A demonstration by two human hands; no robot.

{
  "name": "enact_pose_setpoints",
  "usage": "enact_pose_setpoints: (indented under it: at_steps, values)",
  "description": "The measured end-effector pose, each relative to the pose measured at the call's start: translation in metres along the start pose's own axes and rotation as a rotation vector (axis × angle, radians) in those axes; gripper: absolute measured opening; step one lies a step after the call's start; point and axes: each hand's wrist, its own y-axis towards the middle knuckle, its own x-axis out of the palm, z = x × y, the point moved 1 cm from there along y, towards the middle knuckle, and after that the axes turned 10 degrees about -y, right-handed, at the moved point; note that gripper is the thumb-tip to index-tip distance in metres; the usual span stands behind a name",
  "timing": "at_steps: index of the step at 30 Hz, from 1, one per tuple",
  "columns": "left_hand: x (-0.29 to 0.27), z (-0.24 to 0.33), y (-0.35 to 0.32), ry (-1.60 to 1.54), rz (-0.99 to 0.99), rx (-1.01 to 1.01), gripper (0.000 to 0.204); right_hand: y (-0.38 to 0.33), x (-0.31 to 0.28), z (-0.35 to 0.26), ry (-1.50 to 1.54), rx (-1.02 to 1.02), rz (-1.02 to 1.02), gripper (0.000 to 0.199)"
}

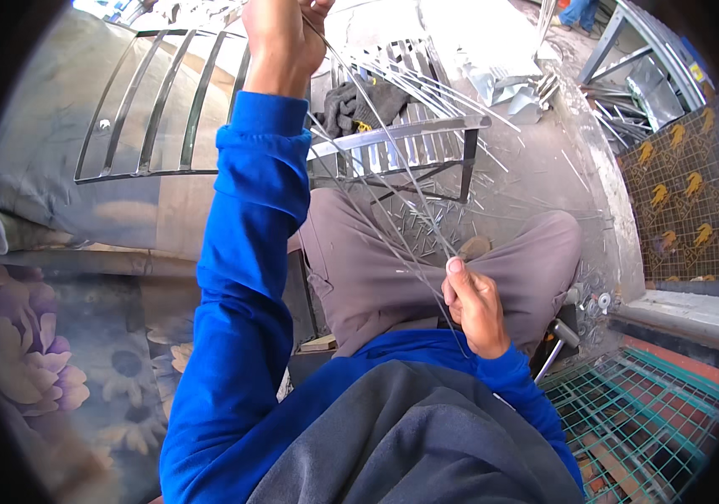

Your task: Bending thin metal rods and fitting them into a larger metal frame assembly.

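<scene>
My left hand (282,34) is raised at the top of the view, its fingers closed on the far ends of several thin metal wires (393,181). The wires run diagonally down to my right hand (473,307), which grips their near ends above my lap. Both arms are in blue sleeves. I sit with my legs in grey trousers (376,269). Beyond my knees a metal frame (414,134) stands on the ground with more straight wires laid across it.
A grille of bent metal bars (158,109) lies on a flowered cloth (49,353) at left. A green wire mesh (637,412) sits at lower right, a patterned mesh panel (687,202) at right. Short wire offcuts litter the concrete floor (536,176).
</scene>
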Motion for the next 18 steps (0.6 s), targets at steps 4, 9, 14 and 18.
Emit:
enact_pose_setpoints:
  at_steps: [4, 9, 14, 18]
  values:
    - [-0.021, -0.024, -0.027, 0.0, 0.11, -0.261, 0.024, 0.015, 0.007, 0.006, 0.044, -0.009, -0.028, 0.058]
    - [0.005, -0.015, -0.05, -0.077, 0.172, -0.2, 0.02, 0.029, 0.012, 0.005, -0.014, -0.125, -0.043, 0.057]
    - [0.009, -0.009, -0.045, -0.072, 0.029, -0.289, 0.022, 0.023, 0.005, 0.006, -0.008, 0.063, -0.219, 0.059]
    - [0.002, -0.008, -0.036, -0.376, -0.122, -0.497, 0.025, 0.016, 0.009, 0.011, 0.099, 0.1, -0.336, 0.057]
